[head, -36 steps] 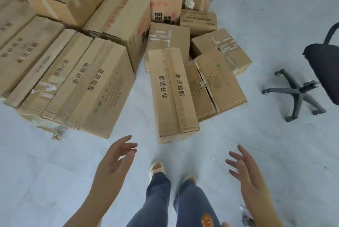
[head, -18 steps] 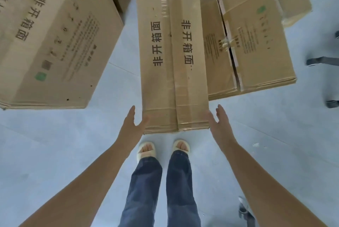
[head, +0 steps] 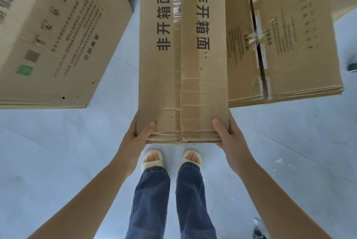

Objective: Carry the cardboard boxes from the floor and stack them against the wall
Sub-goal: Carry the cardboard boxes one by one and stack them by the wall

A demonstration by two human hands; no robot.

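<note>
Though creased, long taped box [head: 183, 55] (printed).

Bright, even daylight (soft shadows), blurred wide-angle edges

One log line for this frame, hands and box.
phase: grasp | left hand: grips box near corner | right hand: grips opposite corner | box: lift unclear

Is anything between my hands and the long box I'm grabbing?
No. The left hand and right hand grip the long box at its near corners, thumbs on top; nothing sits between.
</note>
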